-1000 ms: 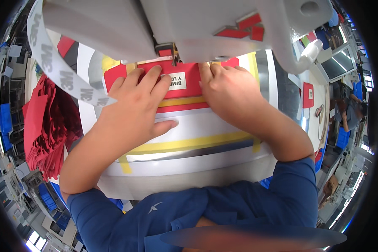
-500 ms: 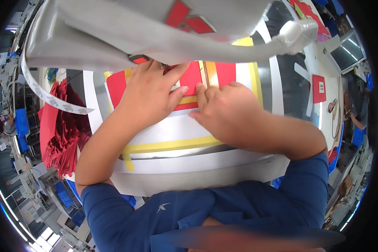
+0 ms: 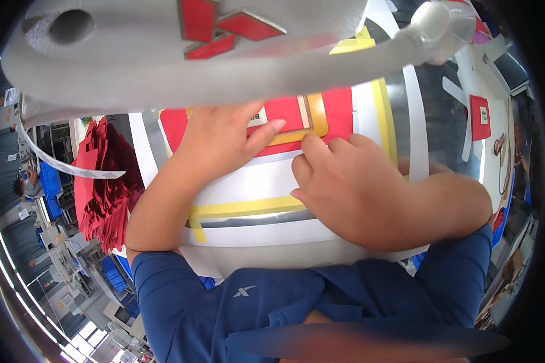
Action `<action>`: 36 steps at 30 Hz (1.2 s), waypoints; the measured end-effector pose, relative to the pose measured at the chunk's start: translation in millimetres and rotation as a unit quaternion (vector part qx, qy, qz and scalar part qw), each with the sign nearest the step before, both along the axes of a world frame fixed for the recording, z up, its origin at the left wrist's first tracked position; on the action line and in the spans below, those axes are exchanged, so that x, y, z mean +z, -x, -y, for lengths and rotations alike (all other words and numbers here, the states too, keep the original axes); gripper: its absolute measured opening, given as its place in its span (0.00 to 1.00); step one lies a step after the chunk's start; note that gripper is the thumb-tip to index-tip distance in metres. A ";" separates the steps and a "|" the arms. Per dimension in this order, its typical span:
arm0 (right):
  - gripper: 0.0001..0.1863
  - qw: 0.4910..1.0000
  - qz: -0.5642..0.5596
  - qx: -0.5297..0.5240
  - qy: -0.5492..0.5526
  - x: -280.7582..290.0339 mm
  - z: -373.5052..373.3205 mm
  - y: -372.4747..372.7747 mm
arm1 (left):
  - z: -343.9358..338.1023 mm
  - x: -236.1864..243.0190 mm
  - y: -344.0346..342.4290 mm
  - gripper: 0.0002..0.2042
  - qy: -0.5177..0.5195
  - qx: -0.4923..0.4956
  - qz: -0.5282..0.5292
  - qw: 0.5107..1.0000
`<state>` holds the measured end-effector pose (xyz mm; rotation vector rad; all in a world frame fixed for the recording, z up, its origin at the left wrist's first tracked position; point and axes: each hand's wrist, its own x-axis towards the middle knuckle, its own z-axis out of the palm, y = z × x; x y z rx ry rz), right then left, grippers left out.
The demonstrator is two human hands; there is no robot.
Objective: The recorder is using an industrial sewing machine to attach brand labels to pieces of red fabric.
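A flat red piece of fabric [image 3: 340, 109] lies on a white sheet under the pale machine head [image 3: 133, 72]. On it rests an amber-yellow frame [image 3: 318, 115] with a thin brown inner edge, around a small printed white label [image 3: 258, 118]. My left hand [image 3: 221, 136] lies flat on the red piece, thumb stretched out along the frame's lower bar; its other fingertips are hidden by the machine head. My right hand [image 3: 354, 181] is closed beside the frame's lower right corner, fingers curled in, the index finger close to that corner. Whatever its fingers may hold is hidden.
A thick stack of red fabric pieces [image 3: 106, 187] stands at left, near a hanging printed white tape [image 3: 72, 163]. Yellow tape [image 3: 248, 207] borders the white sheet. At right are a red piece with a white label [image 3: 479, 118] and scissors [image 3: 499, 144].
My right hand has drawn back toward me and to the right, off the frame's bar to its corner. The view has shifted, and my left hand keeps its place on the red piece.
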<state>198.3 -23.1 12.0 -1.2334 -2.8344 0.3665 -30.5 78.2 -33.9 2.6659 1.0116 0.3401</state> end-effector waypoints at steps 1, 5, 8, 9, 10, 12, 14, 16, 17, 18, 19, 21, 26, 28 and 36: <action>0.12 1.000 -0.002 -0.001 0.001 -1.6 -0.9 -1.8 | 1.6 1.1 -0.2 0.30 0.007 0.014 -0.021 1.000; 0.13 1.000 -0.016 0.009 -0.010 -3.2 -6.0 -3.9 | -0.5 -0.3 0.4 0.31 0.007 0.008 -0.020 1.000; 0.12 0.998 0.023 0.063 -0.013 -1.7 -13.6 -8.9 | -2.7 1.0 -0.8 0.31 0.011 -0.006 -0.002 1.000; 0.15 0.991 0.053 0.116 -0.027 0.5 -15.8 -10.9 | -3.1 0.7 0.1 0.31 0.013 -0.010 -0.004 1.000; 0.15 0.992 0.052 0.112 -0.025 2.2 -16.5 -11.1 | -3.1 -0.5 2.2 0.31 0.021 0.003 -0.025 0.999; 0.16 0.993 0.071 0.092 0.009 3.9 -18.8 -9.9 | -2.8 -3.0 2.1 0.31 0.029 0.012 -0.046 0.998; 0.16 0.993 0.081 0.085 0.019 5.0 -21.1 -7.2 | -1.7 -2.9 1.7 0.32 0.081 0.047 -0.043 0.995; 0.17 0.992 0.090 0.080 0.028 4.4 -20.4 -6.4 | 0.1 -0.8 2.0 0.32 0.081 0.040 -0.032 0.995; 0.15 0.995 0.076 0.070 0.013 2.9 -18.8 -6.5 | -0.6 -0.8 0.9 0.32 0.080 0.034 -0.018 0.996; 0.14 0.996 0.062 0.060 -0.003 2.1 -18.0 -6.9 | -2.3 -0.1 0.2 0.32 0.079 0.031 -0.018 0.996; 0.14 0.996 0.062 0.057 -0.003 1.7 -18.8 -7.8 | -4.4 1.3 -0.3 0.32 0.072 0.014 -0.015 0.997; 0.10 0.996 0.033 0.079 0.014 0.8 -19.6 -6.9 | -2.4 1.5 0.3 0.32 0.066 0.000 -0.014 0.998; 0.10 0.997 0.043 0.061 0.006 -0.1 -19.3 -5.1 | -7.3 0.6 0.1 0.32 0.040 -0.015 0.000 0.999; 0.11 0.998 0.029 0.052 0.003 -1.0 -19.0 -5.6 | -8.6 -1.3 0.7 0.32 0.046 -0.010 -0.003 0.999; 0.12 0.998 0.036 0.048 0.004 -3.0 -19.1 -3.3 | -7.7 -1.0 2.0 0.31 0.045 -0.001 0.017 0.999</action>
